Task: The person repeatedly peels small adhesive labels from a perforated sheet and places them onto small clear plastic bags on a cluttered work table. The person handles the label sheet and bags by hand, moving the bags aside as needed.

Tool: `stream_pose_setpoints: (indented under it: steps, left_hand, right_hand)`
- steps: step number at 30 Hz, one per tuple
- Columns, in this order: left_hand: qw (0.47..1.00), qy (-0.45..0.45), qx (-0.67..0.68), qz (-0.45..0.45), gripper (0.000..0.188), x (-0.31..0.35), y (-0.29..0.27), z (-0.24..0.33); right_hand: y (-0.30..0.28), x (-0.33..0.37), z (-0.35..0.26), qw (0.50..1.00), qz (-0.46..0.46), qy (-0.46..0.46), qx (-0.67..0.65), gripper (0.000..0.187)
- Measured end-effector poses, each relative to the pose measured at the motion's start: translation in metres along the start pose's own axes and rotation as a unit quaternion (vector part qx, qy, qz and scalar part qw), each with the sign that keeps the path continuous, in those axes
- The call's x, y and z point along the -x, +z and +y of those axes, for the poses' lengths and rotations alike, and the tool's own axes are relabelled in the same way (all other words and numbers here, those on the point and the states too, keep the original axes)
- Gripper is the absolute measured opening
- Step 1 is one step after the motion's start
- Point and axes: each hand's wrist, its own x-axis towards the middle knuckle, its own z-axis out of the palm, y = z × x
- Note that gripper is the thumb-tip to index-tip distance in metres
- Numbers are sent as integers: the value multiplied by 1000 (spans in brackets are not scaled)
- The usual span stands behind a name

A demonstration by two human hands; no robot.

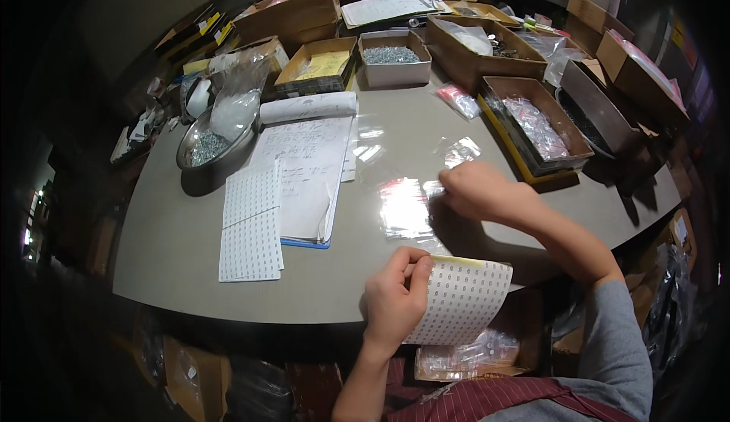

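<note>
My left hand (395, 300) pinches the top left corner of a white sticker sheet (465, 300) printed with rows of small marks, which curves down past the table's front edge. Beyond it, a loose pile of clear zip bags (403, 213) glares under the light. At the pile's right edge is my right hand (487, 192), its fingers drawn together and pointing left; whatever is between the fingertips is too small to make out. Another clear bag (460, 151) lies just past that hand.
To the left lie more sticker sheets (249, 232) and a clipboard with written papers (308, 163). A metal bowl (249, 142) holds small metal parts. Along the back stand a white box (397, 76) of screws and several cartons. An open box (496, 122) of filled bags stands at right.
</note>
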Motion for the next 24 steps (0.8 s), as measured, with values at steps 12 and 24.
stream_pose_setpoints:
  steps: [12,24]
  left_hand:
    - [999,35,4,-21,11,-1,1,4]
    - [996,62,10,61,12,4,10,-9]
  right_hand:
    - [17,7,-21,977,97,-147,-122,12]
    - [-7,67,46,952,86,45,-290,34]
